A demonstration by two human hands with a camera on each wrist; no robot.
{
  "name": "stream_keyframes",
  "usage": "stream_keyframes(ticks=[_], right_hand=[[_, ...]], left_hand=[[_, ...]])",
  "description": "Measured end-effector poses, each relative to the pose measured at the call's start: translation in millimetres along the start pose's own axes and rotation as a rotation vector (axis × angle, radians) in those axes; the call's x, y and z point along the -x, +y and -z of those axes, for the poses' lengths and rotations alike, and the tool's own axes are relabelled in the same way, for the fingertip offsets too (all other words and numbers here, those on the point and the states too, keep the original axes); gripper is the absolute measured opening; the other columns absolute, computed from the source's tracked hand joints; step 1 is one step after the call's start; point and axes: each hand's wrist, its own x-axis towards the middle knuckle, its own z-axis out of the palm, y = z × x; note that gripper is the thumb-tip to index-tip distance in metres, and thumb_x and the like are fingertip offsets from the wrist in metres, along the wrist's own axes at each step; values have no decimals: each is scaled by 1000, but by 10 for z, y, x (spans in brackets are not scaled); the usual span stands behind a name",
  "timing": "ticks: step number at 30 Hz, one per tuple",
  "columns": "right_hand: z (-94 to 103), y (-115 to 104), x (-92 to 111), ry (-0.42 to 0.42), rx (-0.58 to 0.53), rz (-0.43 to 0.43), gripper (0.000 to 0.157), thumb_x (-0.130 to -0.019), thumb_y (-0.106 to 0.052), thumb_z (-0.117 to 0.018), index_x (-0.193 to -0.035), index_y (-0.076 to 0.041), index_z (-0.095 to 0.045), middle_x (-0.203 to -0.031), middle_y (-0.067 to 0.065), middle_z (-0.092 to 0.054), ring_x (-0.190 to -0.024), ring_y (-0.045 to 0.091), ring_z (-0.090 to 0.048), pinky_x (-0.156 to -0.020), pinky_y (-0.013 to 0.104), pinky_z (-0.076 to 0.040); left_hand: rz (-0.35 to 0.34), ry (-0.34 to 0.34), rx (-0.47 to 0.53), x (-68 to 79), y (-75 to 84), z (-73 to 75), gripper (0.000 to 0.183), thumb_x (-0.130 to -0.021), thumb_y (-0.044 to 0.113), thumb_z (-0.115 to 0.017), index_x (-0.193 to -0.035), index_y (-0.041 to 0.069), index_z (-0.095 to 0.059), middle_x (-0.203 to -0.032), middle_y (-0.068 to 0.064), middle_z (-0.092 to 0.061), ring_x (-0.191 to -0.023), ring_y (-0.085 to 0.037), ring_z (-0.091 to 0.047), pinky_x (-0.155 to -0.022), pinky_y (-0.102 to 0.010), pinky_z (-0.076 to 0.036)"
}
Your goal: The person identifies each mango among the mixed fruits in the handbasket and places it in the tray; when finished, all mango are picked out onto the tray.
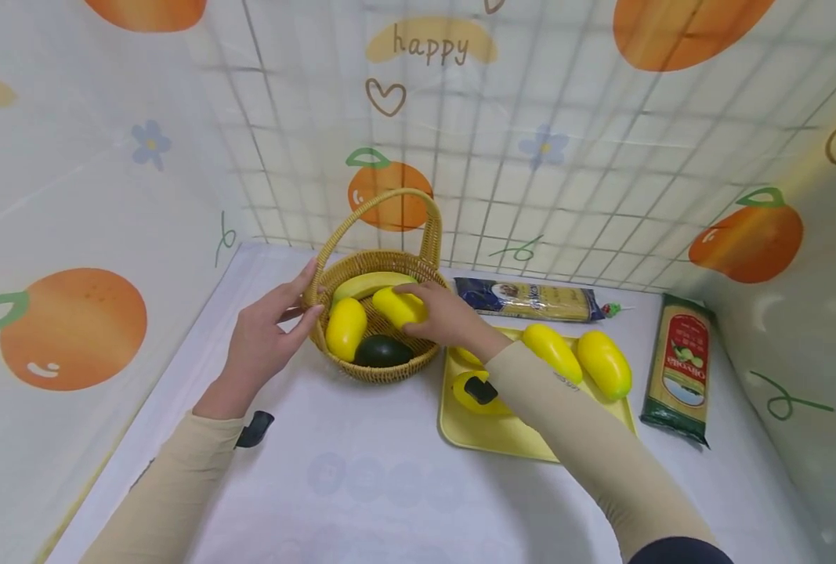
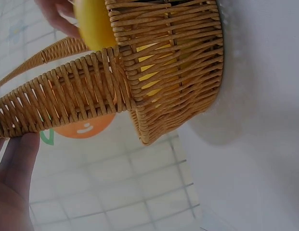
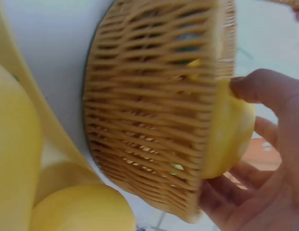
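A wicker basket with a tall arched handle stands on the table. My left hand grips the left base of the handle, its fingers partly hidden behind it in the left wrist view. With my right hand I hold a yellow mango at the basket's mouth; in the right wrist view the thumb and fingers curl round that mango, which sticks up past the rim. Inside the basket lie another mango, a banana at the back and a dark green avocado in front.
A yellow tray to the right bears several mangoes, partly covered by my right forearm. Behind it lies a blue-and-gold packet. A green-and-red packet lies farther right. A wire grid under a printed sheet backs the table.
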Motion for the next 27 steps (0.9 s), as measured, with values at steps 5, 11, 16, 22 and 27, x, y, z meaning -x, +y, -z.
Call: stream_keyframes(ticks=[5,11,16,22,27], right_hand=[[142,-22,364,60,-66,2,64,-94,-40,-71,-152,-33,-46,-157,8,-41,-138,31,-46,-112,52,-44],[290,93,850,127,-117,7,64,-94,-40,-72,-152,-33,-47,-152,7,-46,-120,29,-57,-97,49,-54],[342,285,1266,165,-129,-47,66,-93,-38,-74,-152,-30,-46,-153,5,-47,-128,31,-54,-103,54,-52],[269,595,1691,206,-133,-135,66,-93,-37,-75,-151,-25,-48,-152,9,-47,-129,35,-52,-103,58,-51],[157,805,1955,209,-111,-205,65,-93,-35,-76,-150,-20,-50,-148,14,-50,-124,36,-53,-99,58,-54]], left_hand=[[3,-7,-6,-7,19,8,77,-89,5,-79,-155,23,-45,-115,-13,-72,-96,-27,-73,-80,-39,-63],[10,-7,-3,-4,28,14,77,-88,5,-79,-155,23,-45,-116,-12,-72,-97,-27,-73,-81,-39,-63],[11,-10,-1,3,21,11,78,-88,5,-79,-155,24,-44,-117,-12,-72,-98,-27,-72,-81,-39,-63],[10,-8,-7,5,9,4,78,-88,4,-79,-155,24,-44,-116,-11,-72,-97,-26,-72,-82,-39,-63],[13,-7,-12,4,10,5,79,-88,4,-79,-156,24,-44,-116,-11,-72,-97,-26,-72,-81,-39,-63]])
